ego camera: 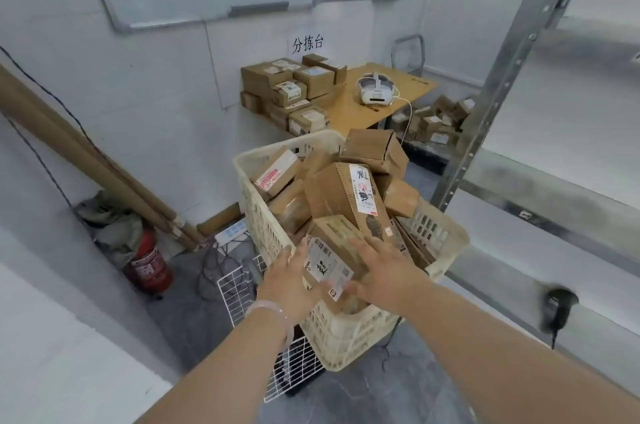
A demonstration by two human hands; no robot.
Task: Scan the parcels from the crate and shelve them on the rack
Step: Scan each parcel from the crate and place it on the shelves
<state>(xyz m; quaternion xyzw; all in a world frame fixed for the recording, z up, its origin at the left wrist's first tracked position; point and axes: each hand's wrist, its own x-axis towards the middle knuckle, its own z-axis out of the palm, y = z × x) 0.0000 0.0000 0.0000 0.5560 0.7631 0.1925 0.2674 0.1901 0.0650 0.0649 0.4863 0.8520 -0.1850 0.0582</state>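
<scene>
A cream plastic crate (pixel 349 340) stands in front of me, piled with several brown cardboard parcels. At its near edge lies a small parcel (pixel 332 250) with a white label facing up. My left hand (pixel 291 280) holds its left side, thumb curled under the near corner. My right hand (pixel 381 268) grips its right side, fingers over the top. A taller parcel (pixel 346 195) with a white and red label leans behind it. A black handheld scanner (pixel 558 309) rests on the grey metal rack (pixel 519 216) at the right.
A wooden table (pixel 388 91) at the back carries stacked boxes (pixel 287 88) and a white headset (pixel 375 88). More boxes (pixel 440 119) lie beneath it. A red fire extinguisher (pixel 149 268), cardboard tubes (pixel 86 153), cables and a white wire grid (pixel 242 288) crowd the floor at the left.
</scene>
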